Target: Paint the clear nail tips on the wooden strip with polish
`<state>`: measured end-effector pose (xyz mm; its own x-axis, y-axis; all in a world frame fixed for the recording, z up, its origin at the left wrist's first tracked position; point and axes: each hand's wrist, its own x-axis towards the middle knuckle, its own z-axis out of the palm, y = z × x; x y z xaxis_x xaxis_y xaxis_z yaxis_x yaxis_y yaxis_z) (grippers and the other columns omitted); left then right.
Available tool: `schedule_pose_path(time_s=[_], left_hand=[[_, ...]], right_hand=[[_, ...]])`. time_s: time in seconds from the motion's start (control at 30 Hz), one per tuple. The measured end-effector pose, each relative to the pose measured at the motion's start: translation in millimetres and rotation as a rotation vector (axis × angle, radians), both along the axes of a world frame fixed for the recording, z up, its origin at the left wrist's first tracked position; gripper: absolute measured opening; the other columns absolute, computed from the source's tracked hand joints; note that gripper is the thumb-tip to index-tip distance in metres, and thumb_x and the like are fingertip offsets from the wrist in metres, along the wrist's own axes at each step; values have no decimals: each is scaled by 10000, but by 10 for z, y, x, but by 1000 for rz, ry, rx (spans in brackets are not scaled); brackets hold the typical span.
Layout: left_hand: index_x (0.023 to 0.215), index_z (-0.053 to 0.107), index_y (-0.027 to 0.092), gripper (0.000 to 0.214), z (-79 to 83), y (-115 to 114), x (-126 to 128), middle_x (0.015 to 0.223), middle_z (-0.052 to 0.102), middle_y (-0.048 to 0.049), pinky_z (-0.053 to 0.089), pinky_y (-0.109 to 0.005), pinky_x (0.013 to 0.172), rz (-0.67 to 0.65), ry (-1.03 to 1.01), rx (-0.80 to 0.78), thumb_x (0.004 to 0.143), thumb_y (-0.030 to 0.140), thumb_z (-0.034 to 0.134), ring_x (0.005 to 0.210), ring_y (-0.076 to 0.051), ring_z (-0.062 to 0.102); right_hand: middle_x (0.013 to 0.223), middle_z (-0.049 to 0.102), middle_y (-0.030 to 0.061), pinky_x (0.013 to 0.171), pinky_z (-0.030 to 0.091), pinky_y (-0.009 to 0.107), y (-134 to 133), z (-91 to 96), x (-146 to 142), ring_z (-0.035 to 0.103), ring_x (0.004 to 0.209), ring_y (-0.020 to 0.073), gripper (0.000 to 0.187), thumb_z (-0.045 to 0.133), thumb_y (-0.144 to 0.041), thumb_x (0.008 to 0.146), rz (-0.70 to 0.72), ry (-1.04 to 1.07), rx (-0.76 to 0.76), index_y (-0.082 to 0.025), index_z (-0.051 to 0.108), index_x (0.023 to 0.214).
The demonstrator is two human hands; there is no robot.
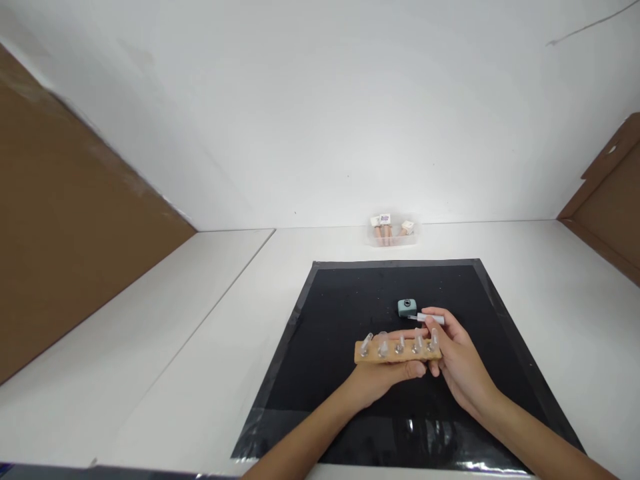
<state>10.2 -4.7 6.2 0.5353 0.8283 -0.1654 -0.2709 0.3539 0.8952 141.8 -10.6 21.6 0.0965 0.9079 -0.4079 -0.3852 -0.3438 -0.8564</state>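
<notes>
So, head cam. The black mat [345,300] is smooth and dark with a few pale specks, and shiny tape runs around its border, catching the light along the near edge. It's lying on a matte white counter [240,320].

Over the middle of the mat there's a flat, tan, bar-shaped strip [391,353], maybe wood or cork, can't really tell. Five clear, glossy tips [383,348] stick up along it in a row, some of them leaning. On the far half of the mat sits a teal bottle [407,311], squat and boxy with rounded corners and a dark round mouth on top. Past the mat's far edge there's a see-through box [400,242] with pinkish-tan sticks [386,234] that have chunky white heads, at least one printed.

Hands: the left hand [380,383] is curled around the strip over the mat, thumb along the near side, fingers on the far side. The right hand [460,363] is pinched on a slim white brush [424,317], thin end pointing at the bottle; can't tell if they touch. Its other fingers curl loosely near the strip's end, and contact there is unclear too.
</notes>
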Motion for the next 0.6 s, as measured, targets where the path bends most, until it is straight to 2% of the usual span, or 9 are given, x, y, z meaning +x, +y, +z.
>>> schedule_pose_path(time_s=[0.23,0.4,0.6], left_hand=[[912,726,232,349,46,-8,10,720,701,-34,455,-339,735,8,13,13,595,375,760,684,-189,619],[801,735,227,302,-17,-21,-12,720,689,-41,451,-353,705,102,65,-24,553,394,777,657,-188,581],[714,731,200,256,-53,-14,-14,705,669,-44,441,-315,672,127,53,-27,557,398,775,654,-174,551]], right_hand=[[524,546,-81,289,345,136,21,-1,7,457,354,47,528,754,-532,527,27,27,-4,-182,555,868],[530,553,-69,291,338,141,50,-23,23,452,366,53,509,744,-536,541,19,11,-2,-178,564,856],[558,557,-60,294,339,147,44,-58,29,469,388,65,489,739,-525,559,6,4,11,-183,566,863]])
